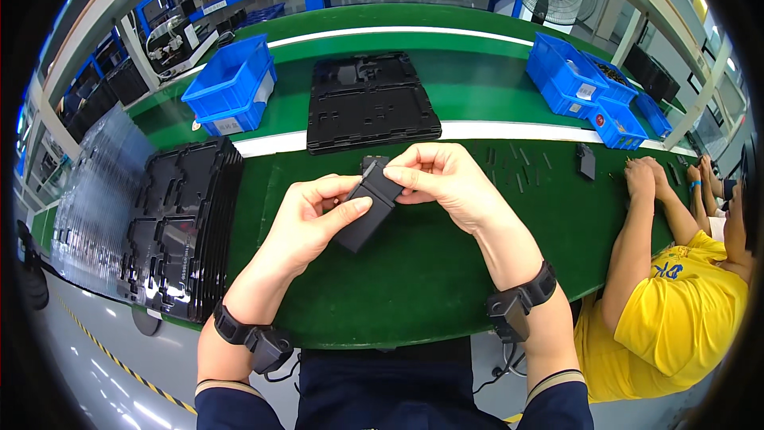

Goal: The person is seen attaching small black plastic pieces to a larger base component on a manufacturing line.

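Note:
Over the middle of the green table, my two hands hold a black rectangular plastic housing (368, 217), tilted with its top toward the right. My left hand (314, 211) grips its left side, thumb lying across the front face. At the upper right end, my right hand (434, 179) pinches the edge between thumb and fingers. A thin dark strip lies along the upper left edge of the housing; whether it is a separate piece I cannot tell. To the right of my right hand, several thin black strips (521, 167) lie scattered on the table.
Stacked black trays (181, 227) and clear plastic trays (99, 199) stand at left. Behind my hands lies a black tray (370, 103). Blue bins stand at back left (231, 84) and right (567, 72). Another black part (586, 162) lies near a co-worker in yellow (672, 310).

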### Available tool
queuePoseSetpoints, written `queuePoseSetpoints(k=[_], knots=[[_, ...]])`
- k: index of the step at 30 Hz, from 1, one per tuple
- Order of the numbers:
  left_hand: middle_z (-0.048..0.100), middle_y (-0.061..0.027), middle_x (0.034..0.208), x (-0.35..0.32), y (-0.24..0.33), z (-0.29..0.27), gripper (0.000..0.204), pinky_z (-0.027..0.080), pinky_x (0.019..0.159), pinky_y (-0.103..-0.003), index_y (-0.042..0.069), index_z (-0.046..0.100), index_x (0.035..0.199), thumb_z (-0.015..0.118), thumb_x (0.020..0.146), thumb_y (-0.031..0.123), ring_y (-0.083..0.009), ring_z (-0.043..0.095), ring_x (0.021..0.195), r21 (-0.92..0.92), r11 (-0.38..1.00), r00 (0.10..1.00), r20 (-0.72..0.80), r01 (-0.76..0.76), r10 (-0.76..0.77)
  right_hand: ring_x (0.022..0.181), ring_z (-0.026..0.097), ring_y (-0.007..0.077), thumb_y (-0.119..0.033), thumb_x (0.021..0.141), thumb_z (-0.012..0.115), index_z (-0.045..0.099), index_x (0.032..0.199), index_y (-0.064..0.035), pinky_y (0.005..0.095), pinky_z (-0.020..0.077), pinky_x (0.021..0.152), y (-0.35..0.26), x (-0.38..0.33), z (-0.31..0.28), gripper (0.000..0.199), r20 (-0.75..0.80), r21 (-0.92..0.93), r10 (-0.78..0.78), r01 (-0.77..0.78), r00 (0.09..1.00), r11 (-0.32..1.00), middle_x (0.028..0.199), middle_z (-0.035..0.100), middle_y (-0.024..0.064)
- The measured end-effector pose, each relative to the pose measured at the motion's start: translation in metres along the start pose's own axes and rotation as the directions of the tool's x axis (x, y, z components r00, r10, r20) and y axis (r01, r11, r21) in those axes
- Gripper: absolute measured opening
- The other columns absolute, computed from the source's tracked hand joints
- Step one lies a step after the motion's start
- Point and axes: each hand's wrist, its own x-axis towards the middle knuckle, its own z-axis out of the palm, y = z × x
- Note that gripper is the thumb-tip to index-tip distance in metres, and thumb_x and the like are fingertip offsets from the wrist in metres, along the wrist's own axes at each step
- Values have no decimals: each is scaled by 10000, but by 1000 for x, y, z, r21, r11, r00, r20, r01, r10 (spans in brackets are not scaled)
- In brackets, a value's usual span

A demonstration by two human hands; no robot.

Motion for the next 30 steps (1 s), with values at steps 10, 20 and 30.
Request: queuePoseSetpoints(k=[10,20,30], knots=[[641,-55,898,-1,12,-10,306,455,753,-227,-25,599,1058,650,788,110,-90,580,797,-214,971,994,40,106,-100,870,592,121,-47,773,641,594,1101,-27,257,500,774,1,4,-7,332,190,4,-234,238,954,971,954,626,66],[633,-45,888,-2,8,-6,274,447,740,-211,-21,616,1035,645,777,64,-83,567,787,25,1000,1000,2,16,-16,618,608,100,-314,836,601,648,915,-22,199,507,554,-3,3,2,306,-1,22,92,-92,996,996,781,633,73],[623,-10,805,1,5,-12,234,457,668,-211,-29,631,986,654,773,68,-65,555,708,23,993,990,86,114,-115,700,601,68,-150,791,659,626,916,-40,187,506,600,2,3,-2,170,104,-141,88,-73,991,987,774,631,20]])
